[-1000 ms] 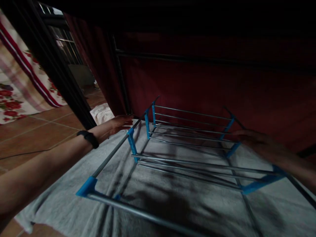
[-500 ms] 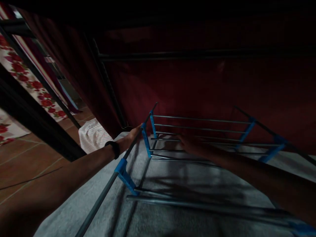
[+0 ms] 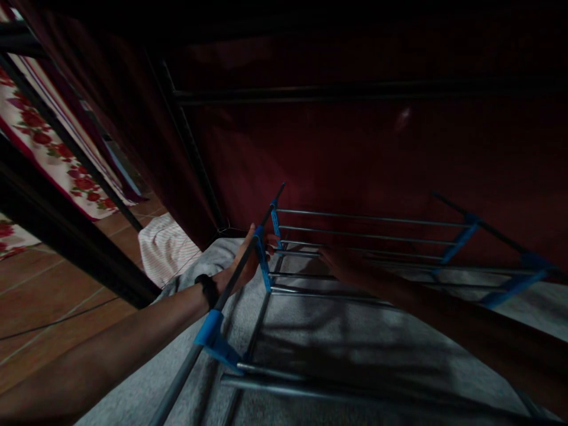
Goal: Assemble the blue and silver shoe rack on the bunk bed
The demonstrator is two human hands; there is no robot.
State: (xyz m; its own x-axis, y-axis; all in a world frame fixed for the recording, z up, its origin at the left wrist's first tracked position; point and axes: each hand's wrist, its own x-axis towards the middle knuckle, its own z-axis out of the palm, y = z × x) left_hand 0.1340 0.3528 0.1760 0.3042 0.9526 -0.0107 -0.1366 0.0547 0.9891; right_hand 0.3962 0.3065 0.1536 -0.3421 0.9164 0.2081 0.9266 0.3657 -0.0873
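Observation:
A rack of grey metal tubes (image 3: 368,219) with blue plastic brackets (image 3: 263,260) lies on a grey blanket (image 3: 306,325). My left hand (image 3: 248,260), with a dark band on its wrist, is at the rack's left side pole. Its thumb is up beside the upper-middle bracket and its fingers curl past the pole toward the inner side, closed around that part. My right hand (image 3: 339,263) reaches in from the right to the thin cross tubes. Its fingers are closed at one of them near the left end; shadow hides most of the grip.
A black metal frame bar (image 3: 310,93) crosses in front of a dark red cloth (image 3: 355,154). On the left are a slanted black post (image 3: 89,236), a striped cloth (image 3: 166,248), a flowered cloth (image 3: 42,139) and a tiled floor (image 3: 39,302) with a thin cable.
My left hand has brought its fingers round to the inner side of the pole at the bracket. The rack's right side shows farther right. My right hand stays at the cross tubes.

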